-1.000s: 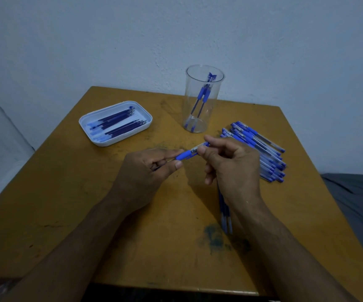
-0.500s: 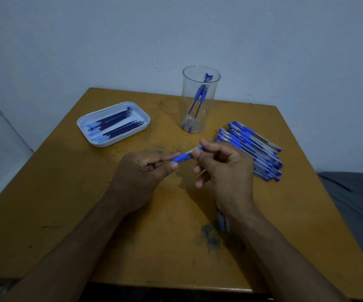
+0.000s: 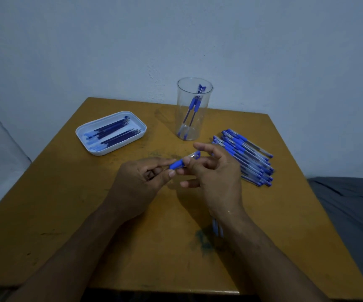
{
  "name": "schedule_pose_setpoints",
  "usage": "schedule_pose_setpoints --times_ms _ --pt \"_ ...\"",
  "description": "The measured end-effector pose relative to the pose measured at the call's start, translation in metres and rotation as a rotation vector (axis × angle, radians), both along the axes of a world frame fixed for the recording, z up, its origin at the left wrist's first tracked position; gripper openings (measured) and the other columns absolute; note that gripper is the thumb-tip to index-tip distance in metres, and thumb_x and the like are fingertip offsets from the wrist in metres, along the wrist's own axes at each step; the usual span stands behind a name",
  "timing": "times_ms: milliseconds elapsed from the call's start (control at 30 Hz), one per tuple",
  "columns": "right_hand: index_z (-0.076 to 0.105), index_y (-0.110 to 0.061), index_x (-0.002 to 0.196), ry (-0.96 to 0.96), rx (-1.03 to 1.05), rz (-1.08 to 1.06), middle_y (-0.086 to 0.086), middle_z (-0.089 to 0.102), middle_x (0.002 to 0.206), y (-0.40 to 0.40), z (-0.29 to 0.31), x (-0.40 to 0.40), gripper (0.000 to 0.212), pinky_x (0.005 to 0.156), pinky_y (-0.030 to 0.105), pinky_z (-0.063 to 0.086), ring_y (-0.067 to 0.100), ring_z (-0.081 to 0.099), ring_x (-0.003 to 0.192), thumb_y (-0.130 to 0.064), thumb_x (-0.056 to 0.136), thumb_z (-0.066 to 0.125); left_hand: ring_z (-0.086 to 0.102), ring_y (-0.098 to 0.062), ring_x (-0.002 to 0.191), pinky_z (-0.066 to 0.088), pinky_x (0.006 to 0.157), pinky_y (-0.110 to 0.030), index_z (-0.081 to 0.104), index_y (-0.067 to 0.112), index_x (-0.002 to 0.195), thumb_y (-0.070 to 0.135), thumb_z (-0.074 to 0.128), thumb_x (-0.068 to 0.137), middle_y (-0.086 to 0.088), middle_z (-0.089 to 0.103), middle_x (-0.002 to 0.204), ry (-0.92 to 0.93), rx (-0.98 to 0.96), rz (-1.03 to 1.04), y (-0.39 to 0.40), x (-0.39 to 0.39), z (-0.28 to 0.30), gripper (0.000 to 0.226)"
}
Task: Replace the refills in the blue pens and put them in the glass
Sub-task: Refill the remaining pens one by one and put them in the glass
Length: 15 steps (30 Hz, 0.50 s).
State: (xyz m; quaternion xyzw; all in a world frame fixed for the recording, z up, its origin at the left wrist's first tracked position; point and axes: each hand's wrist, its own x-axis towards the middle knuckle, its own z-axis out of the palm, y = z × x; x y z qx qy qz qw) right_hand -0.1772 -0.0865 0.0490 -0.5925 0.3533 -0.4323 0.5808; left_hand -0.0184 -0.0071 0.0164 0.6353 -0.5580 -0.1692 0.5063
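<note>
My left hand (image 3: 142, 180) pinches the blue grip end of a blue pen (image 3: 184, 161) over the middle of the table. My right hand (image 3: 214, 175) holds the pen's clear barrel between thumb and a finger, its index finger lifted and the other fingers spread. A clear glass (image 3: 194, 110) stands at the back centre with two blue pens leaning inside. A pile of several blue pens (image 3: 245, 156) lies to the right of my right hand. A white tray (image 3: 89, 144) with several dark blue refills sits at the back left.
The wooden table (image 3: 67, 203) has a dark ink stain (image 3: 204, 241) near my right forearm. Two pen ends (image 3: 217, 228) show beside my right wrist. A grey cloth (image 3: 350, 203) lies off the table's right edge. A pale wall stands behind.
My right hand's fingers have loosened and spread along the pen, with the index finger lifted. Both hands have stayed near the table's middle.
</note>
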Motion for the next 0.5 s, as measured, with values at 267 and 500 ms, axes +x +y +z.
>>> schedule_pose_setpoints --times_ms 267,500 --pt "0.068 -0.026 0.124 0.046 -0.338 -0.281 -0.002 0.069 0.090 -0.004 0.035 -0.012 0.034 0.056 0.028 0.062 0.016 0.073 0.080 -0.011 0.094 0.071 0.053 0.001 0.120 0.043 0.101 -0.019 0.055 0.024 0.143 0.054 0.054 0.097 0.012 0.059 0.132 -0.274 0.120 0.114 0.021 0.005 -0.005 0.055" --pt "0.068 -0.017 0.123 0.033 -0.671 -0.397 -0.002 0.071 0.099 -0.029 0.092 0.009 0.029 0.073 0.040 0.063 0.014 0.072 0.090 -0.011 0.095 0.069 0.028 -0.014 0.146 0.029 0.121 -0.035 0.037 0.026 0.153 0.053 0.046 0.100 0.005 0.035 0.159 -0.540 0.341 0.083 -0.013 0.007 -0.012 0.060"
